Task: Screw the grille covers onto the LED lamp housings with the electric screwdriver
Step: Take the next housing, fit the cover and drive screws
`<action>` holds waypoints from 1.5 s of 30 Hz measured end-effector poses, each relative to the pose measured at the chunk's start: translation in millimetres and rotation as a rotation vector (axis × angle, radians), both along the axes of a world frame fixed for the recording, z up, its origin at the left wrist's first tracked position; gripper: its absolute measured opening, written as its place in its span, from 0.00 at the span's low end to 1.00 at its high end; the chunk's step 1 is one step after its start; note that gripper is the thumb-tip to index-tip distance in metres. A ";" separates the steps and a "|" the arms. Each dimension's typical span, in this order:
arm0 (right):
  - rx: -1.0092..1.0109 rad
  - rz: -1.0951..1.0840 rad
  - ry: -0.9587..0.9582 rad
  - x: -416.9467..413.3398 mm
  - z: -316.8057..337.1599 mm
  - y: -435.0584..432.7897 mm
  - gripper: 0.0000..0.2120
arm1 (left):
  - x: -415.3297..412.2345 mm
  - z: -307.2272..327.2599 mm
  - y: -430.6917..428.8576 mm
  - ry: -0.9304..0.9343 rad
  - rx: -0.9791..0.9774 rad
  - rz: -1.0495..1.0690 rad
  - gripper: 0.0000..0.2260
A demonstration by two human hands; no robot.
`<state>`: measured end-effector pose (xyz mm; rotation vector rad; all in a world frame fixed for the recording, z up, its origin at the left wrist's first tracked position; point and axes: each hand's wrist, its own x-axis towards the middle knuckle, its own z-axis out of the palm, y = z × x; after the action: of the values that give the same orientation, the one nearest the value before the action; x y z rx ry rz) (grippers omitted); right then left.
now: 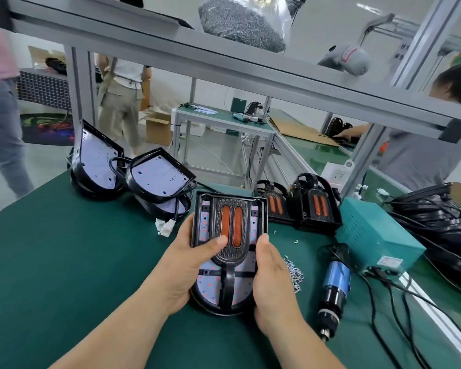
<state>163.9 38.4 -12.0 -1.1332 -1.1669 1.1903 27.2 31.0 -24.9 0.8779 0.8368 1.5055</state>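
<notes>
Partly beneath left hand [188, 265], right hand [272, 284]: housing [210, 284]

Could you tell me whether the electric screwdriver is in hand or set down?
Set down: the electric screwdriver lies on the green mat; left hand and right hand both hold the lamp housing.

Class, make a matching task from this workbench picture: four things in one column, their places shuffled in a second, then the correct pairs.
Things
1. lamp housing
2. electric screwdriver
3. bag of screws
4. loose screws

Places
A. on the upper shelf
B. lying on the green mat, right of the loose screws
C. held by the left hand and right hand
D. heaped just right of the right hand

Pairs: 1-C, 2-B, 3-A, 4-D
</notes>
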 end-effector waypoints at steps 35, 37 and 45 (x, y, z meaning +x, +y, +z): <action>-0.232 0.368 0.063 24.4 8.3 -0.2 0.25 | -30.3 28.7 -10.2 -0.046 -0.318 0.022 0.08; -0.235 0.368 0.049 22.0 4.5 -0.5 0.25 | -34.1 22.0 -10.8 0.127 -0.355 -0.022 0.11; -0.277 0.462 0.164 18.8 6.2 -0.7 0.28 | -37.3 26.1 -18.2 0.330 -0.364 -0.109 0.13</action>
<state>182.7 37.7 -5.8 -0.9674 -1.1970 1.8109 -10.1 12.9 1.2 0.8913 1.2383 1.0806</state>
